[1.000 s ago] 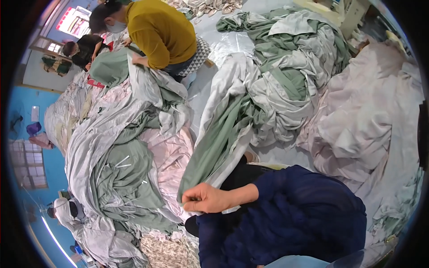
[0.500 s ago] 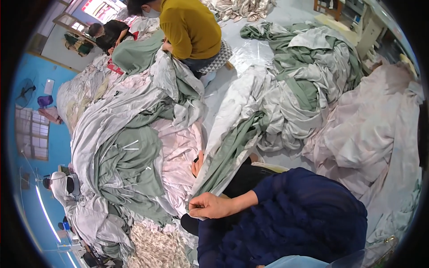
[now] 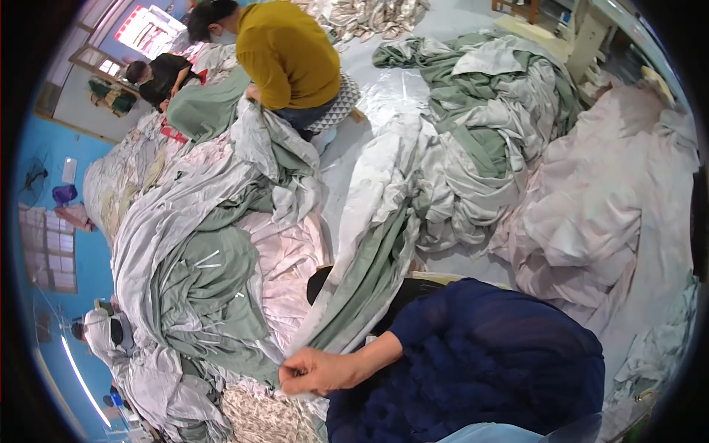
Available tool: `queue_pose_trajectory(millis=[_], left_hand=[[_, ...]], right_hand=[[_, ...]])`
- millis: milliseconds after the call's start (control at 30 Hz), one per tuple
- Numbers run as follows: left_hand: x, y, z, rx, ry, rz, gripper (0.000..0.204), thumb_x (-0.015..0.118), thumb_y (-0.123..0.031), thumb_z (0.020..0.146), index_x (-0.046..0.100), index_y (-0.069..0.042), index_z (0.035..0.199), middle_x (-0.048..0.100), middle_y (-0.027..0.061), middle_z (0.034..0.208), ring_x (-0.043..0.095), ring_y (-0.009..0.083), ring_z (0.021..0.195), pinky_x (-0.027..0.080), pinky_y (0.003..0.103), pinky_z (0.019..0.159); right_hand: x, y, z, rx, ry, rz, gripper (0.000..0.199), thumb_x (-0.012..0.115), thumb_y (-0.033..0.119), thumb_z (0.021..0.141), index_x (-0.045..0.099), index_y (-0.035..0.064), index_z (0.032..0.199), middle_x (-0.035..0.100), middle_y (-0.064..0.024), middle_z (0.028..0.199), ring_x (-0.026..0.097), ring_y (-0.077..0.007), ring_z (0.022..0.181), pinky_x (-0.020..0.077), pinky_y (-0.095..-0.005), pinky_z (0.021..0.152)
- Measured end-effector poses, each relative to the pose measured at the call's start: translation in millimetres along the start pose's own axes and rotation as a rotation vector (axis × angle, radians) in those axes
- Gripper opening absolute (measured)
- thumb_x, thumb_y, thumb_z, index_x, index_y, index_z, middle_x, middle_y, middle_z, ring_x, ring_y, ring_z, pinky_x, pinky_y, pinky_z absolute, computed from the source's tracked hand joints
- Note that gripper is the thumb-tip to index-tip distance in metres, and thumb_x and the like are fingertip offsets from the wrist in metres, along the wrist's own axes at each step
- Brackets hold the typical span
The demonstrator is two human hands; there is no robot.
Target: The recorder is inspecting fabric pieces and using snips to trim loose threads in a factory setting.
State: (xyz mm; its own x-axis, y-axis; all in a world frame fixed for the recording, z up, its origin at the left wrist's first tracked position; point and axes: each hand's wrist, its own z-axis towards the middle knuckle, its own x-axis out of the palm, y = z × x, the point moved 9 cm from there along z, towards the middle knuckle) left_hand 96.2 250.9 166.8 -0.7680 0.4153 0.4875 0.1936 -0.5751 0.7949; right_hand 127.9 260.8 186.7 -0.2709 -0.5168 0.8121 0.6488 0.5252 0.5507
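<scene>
My right hand (image 3: 317, 371) reaches leftward from a navy sleeve (image 3: 436, 317). Its fingers are closed at the lower end of a long green-and-white fabric strip (image 3: 369, 273), which rises at a slant across my black-clothed legs. The exact grip at the fingertips is hard to see. Up and to the right, the strip runs into a large crumpled heap of the same green and white fabric (image 3: 480, 148). Beside my hand lies a green fabric (image 3: 214, 273) with short white strips on it. I cannot see my left hand.
A person in a mustard top (image 3: 288, 55) sits on a stool, holding green cloth. Farther left, another person in black (image 3: 166, 81) bends over fabric. Pale pink cloth (image 3: 591, 214) is heaped at the right. Patterned fabric (image 3: 266, 417) lies below my hand.
My right hand has moved down and left, drawing the end of the fabric strip with it. Fingers seen earlier beyond the strip no longer show. The whole view has shifted slightly.
</scene>
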Motion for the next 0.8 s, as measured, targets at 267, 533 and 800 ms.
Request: queue_pose_trajectory(millis=[267, 533, 800], left_hand=[[-55, 67, 64, -0.118, -0.011, -0.235, 0.045, 0.045, -0.018, 0.099, 0.045, 0.012, 0.132, 0.048, 0.0283, 0.135, 0.051, 0.0356, 0.123, 0.047, 0.041, 0.098], [-59, 117, 146, -0.278, -0.068, -0.489, 0.049, 0.045, -0.017, 0.098, 0.042, 0.015, 0.136, 0.045, 0.0326, 0.139, 0.051, 0.0406, 0.126, 0.048, 0.044, 0.1], [15, 97, 108, -0.628, 0.115, -1.517, 0.048, 0.032, -0.012, 0.096, 0.039, 0.012, 0.138, 0.05, 0.0313, 0.133, 0.054, 0.042, 0.122, 0.051, 0.047, 0.097]], right_hand=[[0, 53, -42, -0.041, 0.131, -0.104, 0.016, 0.063, 0.013, 0.096, 0.064, -0.0011, 0.104, 0.062, -0.0009, 0.074, 0.055, -0.0046, 0.053, 0.0435, -0.0214, 0.048], [-317, 128, -247, -0.529, -1.31, -0.814, 0.025, 0.063, 0.019, 0.096, 0.066, 0.0014, 0.114, 0.068, -0.0024, 0.089, 0.061, -0.0084, 0.076, 0.0485, -0.0233, 0.069], [-472, 33, -236, -0.42, -1.493, -0.188, 0.066, 0.069, 0.037, 0.091, 0.044, 0.002, 0.141, 0.063, -0.0049, 0.114, 0.06, -0.0121, 0.094, 0.049, -0.0273, 0.078]])
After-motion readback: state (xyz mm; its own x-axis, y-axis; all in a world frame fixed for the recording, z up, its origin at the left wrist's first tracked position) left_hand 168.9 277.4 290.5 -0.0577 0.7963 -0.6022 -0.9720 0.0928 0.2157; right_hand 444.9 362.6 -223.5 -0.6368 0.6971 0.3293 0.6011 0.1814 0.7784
